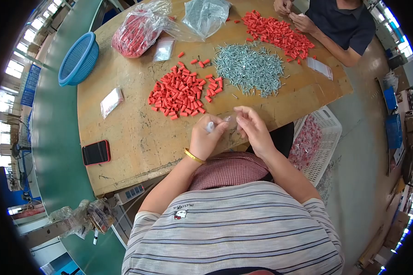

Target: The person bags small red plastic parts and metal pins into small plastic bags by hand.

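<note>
My left hand [205, 134] is closed near the table's front edge, its fingers pinching a small clear plastic bag [229, 120]. Something whitish shows inside the curled fingers. Just to the right, my right hand [254, 129] has its thumb and fingers bent together at the bag's other side; what they grip is too small to make out. Beyond my hands lies a pile of short red tubes [179, 90]. A heap of silver screws [250, 68] is to its right, and a second pile of red tubes [280, 34] lies farther back.
A co-worker [342, 23] sits at the far right with both hands over the table [128, 151]. Around are a blue basket [79, 58], a bag of red pieces [135, 36], a phone [96, 152], packs of small bags [111, 102] and a white crate [323, 151] below.
</note>
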### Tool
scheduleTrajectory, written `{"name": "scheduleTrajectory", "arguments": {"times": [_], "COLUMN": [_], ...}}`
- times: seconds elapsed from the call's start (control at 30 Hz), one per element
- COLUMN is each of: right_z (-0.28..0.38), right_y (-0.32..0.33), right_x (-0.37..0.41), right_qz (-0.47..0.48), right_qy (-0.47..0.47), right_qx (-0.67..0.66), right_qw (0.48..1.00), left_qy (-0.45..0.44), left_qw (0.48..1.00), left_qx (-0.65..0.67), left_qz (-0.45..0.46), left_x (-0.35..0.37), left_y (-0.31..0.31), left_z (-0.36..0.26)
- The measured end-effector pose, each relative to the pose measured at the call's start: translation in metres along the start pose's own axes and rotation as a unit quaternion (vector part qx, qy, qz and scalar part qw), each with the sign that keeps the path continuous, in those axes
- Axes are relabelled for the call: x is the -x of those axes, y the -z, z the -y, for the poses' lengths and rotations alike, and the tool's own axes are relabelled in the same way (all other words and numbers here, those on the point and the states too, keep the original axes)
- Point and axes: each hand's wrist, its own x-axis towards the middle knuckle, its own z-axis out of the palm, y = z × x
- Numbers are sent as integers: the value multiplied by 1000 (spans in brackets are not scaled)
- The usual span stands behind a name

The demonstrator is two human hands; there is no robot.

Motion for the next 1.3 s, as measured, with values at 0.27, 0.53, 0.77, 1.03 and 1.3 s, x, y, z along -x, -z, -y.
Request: {"name": "scheduleTrajectory", "arguments": {"times": [0.27, 0.53, 0.77, 1.03, 1.3], "right_z": [-4, -17, -2, -7, -3], "right_y": [-2, 4, -1, -11, -9], "right_x": [-4, -10, -8, -9, -5], "right_qz": [51, 10, -94, -41, -34], "right_qy": [14, 10, 321, 226, 262], "right_qx": [8, -25, 363, 305, 365], "right_qw": [999, 1000, 870, 924, 892], "left_qy": [125, 63, 24, 0, 52], "left_qw": [973, 995, 993, 989, 989], "left_qx": [186, -18, -116, -139, -137], "left_qz": [60, 71, 13, 49, 4], "left_x": [0, -3, -7, -6, -5], "left_y": [6, 14, 10, 6, 8], "left_z": [-16, -9, -19, -14, -15]}}
